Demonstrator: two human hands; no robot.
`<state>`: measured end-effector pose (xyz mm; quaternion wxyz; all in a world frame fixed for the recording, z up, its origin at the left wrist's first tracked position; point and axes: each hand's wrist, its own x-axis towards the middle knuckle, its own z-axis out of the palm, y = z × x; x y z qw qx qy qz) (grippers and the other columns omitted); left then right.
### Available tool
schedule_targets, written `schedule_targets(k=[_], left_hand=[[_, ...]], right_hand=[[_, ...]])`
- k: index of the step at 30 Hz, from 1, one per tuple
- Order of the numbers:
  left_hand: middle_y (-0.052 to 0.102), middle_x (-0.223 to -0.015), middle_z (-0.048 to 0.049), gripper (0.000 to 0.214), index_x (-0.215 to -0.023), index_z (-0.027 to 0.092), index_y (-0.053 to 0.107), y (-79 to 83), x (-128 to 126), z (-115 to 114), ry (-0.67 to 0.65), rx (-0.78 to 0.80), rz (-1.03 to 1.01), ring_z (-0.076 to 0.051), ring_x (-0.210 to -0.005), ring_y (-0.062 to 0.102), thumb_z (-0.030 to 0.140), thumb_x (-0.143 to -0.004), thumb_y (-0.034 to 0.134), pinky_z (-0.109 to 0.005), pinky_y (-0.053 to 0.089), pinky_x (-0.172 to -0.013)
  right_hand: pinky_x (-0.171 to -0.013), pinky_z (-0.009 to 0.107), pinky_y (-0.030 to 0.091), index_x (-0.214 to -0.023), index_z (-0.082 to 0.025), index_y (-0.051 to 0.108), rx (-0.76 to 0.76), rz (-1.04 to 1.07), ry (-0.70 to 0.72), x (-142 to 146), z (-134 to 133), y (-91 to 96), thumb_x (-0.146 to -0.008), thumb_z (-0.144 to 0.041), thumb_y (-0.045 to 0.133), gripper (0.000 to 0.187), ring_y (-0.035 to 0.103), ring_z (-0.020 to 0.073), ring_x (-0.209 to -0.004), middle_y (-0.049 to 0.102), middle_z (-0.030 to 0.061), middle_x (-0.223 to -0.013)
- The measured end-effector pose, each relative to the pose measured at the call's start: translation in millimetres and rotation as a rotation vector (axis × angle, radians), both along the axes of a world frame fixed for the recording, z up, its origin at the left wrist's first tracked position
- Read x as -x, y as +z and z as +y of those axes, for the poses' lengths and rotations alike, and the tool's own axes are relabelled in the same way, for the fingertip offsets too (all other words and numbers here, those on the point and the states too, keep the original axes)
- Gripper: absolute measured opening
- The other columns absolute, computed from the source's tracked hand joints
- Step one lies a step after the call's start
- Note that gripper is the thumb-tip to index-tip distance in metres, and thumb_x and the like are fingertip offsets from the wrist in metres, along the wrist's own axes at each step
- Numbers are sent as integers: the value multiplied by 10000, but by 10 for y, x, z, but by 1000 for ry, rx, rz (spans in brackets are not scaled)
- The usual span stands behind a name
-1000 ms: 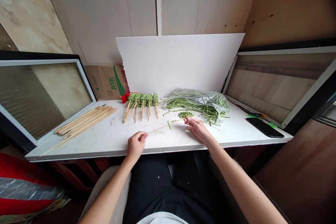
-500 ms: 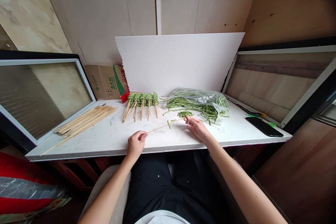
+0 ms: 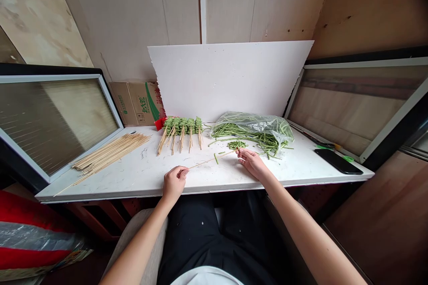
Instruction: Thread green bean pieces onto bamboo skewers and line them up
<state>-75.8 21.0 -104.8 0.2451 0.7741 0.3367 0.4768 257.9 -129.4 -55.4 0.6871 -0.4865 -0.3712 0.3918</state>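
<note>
A thin bamboo skewer (image 3: 207, 160) runs at a slant between my two hands above the white tabletop. My left hand (image 3: 174, 181) is closed round its near end. My right hand (image 3: 250, 161) pinches at the far tip, where a bit of green bean piece shows at the fingertips; the fingers partly hide it. Just behind that hand lies a small pile of cut green bean pieces (image 3: 236, 144). One loose bean piece (image 3: 216, 158) rests close to the skewer's middle. Further left, filled bean skewers (image 3: 182, 125) are stacked in a row, their bare sticks facing me.
Bare bamboo skewers (image 3: 112, 151) lie in a heap at the left. Long green beans (image 3: 240, 131) spill from a clear plastic bag (image 3: 267, 121) at the back right. A black phone (image 3: 338, 161) lies near the right edge. A white board (image 3: 230, 80) and a cardboard box (image 3: 137, 104) stand behind.
The view has shifted very slightly. Both hands keep their hold and the skewer stays nearly in the same place.
</note>
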Motion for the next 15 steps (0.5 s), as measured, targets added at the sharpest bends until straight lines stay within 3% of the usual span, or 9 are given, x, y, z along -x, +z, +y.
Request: schedule_targets(k=[15], left_hand=[[769, -783, -29, 210, -865, 214, 770, 14, 5, -6, -2, 5, -3, -184, -653, 712, 344, -948, 628, -289, 546, -661]], right_hand=[[-744, 261, 530, -959, -278, 801, -23, 79, 23, -5, -6, 5, -827, -527, 832, 284, 633, 171, -870, 736, 27, -1048]])
